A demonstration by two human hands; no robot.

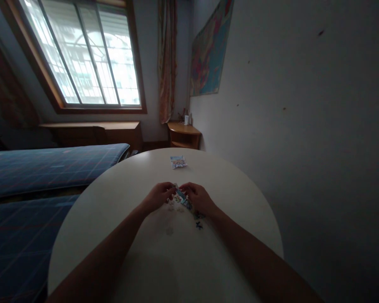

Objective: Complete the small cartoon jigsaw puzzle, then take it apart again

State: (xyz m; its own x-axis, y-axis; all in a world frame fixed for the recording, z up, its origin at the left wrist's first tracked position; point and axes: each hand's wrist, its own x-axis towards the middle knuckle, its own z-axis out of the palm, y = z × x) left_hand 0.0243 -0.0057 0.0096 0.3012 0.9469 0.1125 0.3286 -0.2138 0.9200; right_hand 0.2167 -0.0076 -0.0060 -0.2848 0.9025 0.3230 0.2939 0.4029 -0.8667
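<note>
On a round white table [120, 198], my left hand [158, 196] and my right hand [198, 198] meet over a small cluster of colourful jigsaw puzzle pieces [180, 198]. Both hands have their fingers curled and pinched onto the joined pieces between them. A few loose pieces [198, 222] lie on the table just under my right wrist, and a pale one [169, 231] lies nearer me. A small printed picture card [178, 162] rests flat on the far side of the table.
A grey wall runs close along the table's right side, with a map poster [210, 54]. Blue checked beds [44, 168] stand to the left. A wooden corner shelf [183, 134] and a barred window [88, 54] are at the back.
</note>
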